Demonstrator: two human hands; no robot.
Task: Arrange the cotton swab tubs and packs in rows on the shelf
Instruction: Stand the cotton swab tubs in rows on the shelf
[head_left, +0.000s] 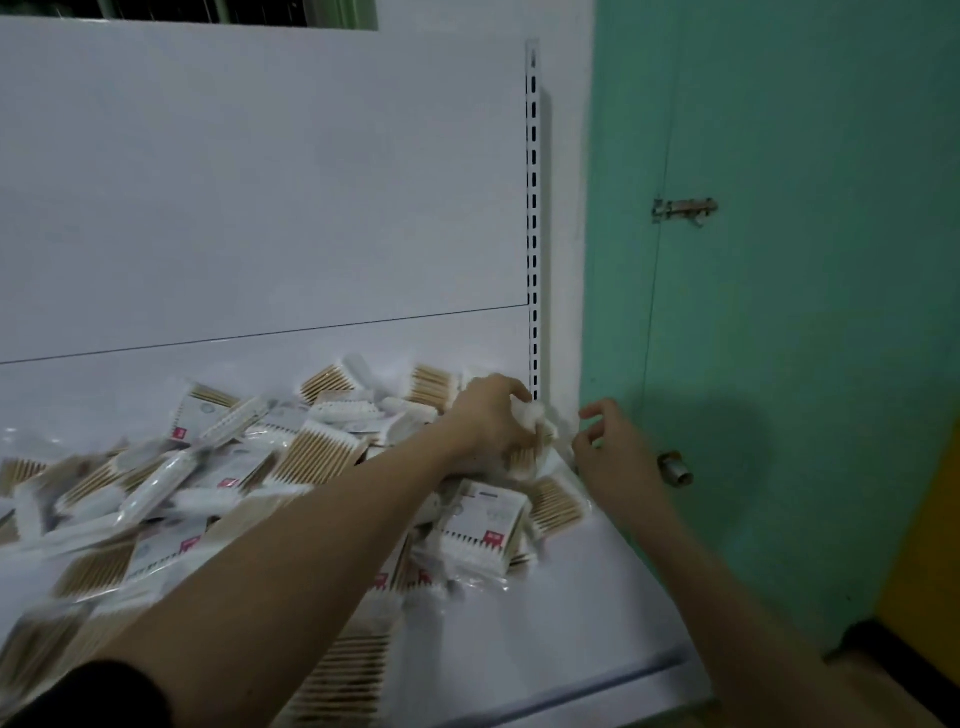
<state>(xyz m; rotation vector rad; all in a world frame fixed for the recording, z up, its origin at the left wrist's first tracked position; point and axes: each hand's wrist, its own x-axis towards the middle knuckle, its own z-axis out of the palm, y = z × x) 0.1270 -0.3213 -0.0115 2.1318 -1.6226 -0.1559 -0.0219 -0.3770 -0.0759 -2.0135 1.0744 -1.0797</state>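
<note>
Cotton swab packs (208, 467) lie heaped in a loose pile across the white shelf (597, 613). At the pile's right end, the left hand (493, 421) curls round what seems, through blur, one pack (535, 421). Just beside it, the right hand (618, 457) hovers, fingers loosely curled, holding nothing.

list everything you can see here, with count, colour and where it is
swab packs: many, too jumbled to count, clear wrap with white tips and tan sticks, heaped loose on the shelf
shelf: one, white, bare at its right end
back panel: white, behind the shelf
slotted upright: one, white, at the panel's right edge
door: one, green, right of the shelf
bolt latch: one, metal, on the door
knob: one, metal, lower on the door
left hand: grips a pack at the heap's back right
right hand: fingers loosely curled, holding nothing, beside that pack
</note>
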